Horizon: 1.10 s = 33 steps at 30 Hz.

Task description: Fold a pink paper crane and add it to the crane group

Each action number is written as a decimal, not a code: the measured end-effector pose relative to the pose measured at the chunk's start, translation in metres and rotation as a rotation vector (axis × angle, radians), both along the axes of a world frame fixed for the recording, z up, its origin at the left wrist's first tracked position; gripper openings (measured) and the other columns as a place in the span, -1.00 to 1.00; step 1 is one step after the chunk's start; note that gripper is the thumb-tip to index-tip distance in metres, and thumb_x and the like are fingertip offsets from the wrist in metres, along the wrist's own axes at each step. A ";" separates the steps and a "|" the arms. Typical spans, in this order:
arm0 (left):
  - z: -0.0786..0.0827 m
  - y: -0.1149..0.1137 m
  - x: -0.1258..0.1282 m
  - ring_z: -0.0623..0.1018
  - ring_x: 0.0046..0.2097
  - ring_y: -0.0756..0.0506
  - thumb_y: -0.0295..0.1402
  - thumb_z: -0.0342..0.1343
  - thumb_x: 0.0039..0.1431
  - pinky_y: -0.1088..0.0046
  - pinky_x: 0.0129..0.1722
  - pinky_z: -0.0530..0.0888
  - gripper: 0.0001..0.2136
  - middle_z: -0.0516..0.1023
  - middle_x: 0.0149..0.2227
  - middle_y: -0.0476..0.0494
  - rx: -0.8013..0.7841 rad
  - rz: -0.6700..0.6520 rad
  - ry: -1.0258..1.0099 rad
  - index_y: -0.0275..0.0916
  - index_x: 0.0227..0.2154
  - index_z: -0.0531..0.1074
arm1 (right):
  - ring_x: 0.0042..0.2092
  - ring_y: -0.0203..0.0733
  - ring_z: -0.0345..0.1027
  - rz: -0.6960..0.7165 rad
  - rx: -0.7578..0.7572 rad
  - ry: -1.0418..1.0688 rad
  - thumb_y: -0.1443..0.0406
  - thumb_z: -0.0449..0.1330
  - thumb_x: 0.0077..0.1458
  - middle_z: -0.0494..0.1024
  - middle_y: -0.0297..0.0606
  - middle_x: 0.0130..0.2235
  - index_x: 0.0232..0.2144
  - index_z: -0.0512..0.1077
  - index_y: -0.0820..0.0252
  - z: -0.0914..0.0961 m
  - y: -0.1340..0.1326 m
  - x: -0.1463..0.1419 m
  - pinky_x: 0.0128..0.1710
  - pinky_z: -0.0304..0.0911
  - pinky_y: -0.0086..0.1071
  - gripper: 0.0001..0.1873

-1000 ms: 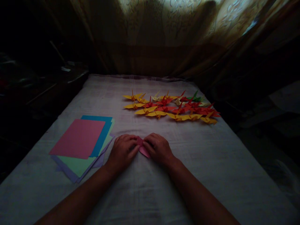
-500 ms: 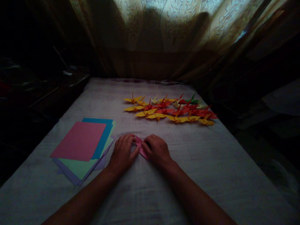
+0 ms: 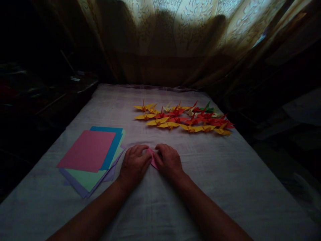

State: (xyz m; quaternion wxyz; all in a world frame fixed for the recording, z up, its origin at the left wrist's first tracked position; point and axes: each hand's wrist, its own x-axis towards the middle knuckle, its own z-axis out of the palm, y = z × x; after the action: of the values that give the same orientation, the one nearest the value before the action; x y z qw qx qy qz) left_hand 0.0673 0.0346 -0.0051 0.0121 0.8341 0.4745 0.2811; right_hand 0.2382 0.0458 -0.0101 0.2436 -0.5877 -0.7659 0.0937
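A small folded piece of pink origami paper point(image 3: 153, 163) lies on the cloth between my hands, partly covered by fingers. My left hand point(image 3: 134, 163) closes on its left side, thumb and fingertips at the paper's upper part. From the other side my right hand point(image 3: 169, 160) grips it, the thumb pressed along the paper and the fingers curled. How the paper is folded underneath the fingers is hidden.
Left of my hands lies a stack of square sheets, with a pink sheet point(image 3: 87, 150) on top of blue, green and purple ones. Several folded paper cranes point(image 3: 175, 119) in yellow, red, white and green stand in rows farther back. A patterned curtain point(image 3: 163, 40) hangs behind the cloth-covered surface point(image 3: 225, 187).
My left thumb and fingertips have shifted a little right and closer in on the pink paper. My right fingers have moved slightly on it. The whole view has drifted a little.
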 end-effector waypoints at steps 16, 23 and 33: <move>0.003 -0.016 -0.016 0.35 0.21 -0.36 -0.30 0.06 0.28 -0.10 0.22 0.13 -0.65 0.52 0.10 -0.14 -0.137 -0.164 0.198 -0.15 0.11 0.41 | -0.26 -0.16 0.33 0.019 -0.037 -0.017 0.29 0.19 0.17 0.49 -0.25 -0.34 -0.41 0.41 0.15 0.000 0.001 0.000 -0.24 0.12 -0.34 -0.90; 0.004 -0.012 -0.018 0.39 0.17 -0.33 -0.33 0.02 0.31 -0.11 0.21 0.14 -0.70 0.55 0.06 -0.12 -0.107 -0.181 0.186 -0.12 0.06 0.45 | -0.24 -0.18 0.34 0.000 -0.002 0.025 0.41 0.08 0.20 0.50 -0.21 -0.31 -0.33 0.46 0.17 -0.008 0.005 0.006 -0.20 0.20 -0.36 -0.84; 0.001 -0.006 -0.017 0.45 0.12 -0.29 -0.35 0.02 0.29 -0.09 0.21 0.19 -0.71 0.57 0.03 -0.13 -0.087 -0.205 0.101 -0.11 0.01 0.50 | -0.17 -0.13 0.38 -0.038 -0.060 0.091 0.41 0.18 0.11 0.53 -0.19 -0.23 -0.31 0.56 0.10 0.009 -0.024 0.002 -0.14 0.28 -0.30 -0.83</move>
State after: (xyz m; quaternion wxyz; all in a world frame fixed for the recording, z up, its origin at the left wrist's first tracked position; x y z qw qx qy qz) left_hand 0.0504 0.0281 -0.0037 0.0533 0.8900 0.3983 0.2152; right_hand 0.2401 0.0215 -0.0011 0.2621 -0.6042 -0.7396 0.1387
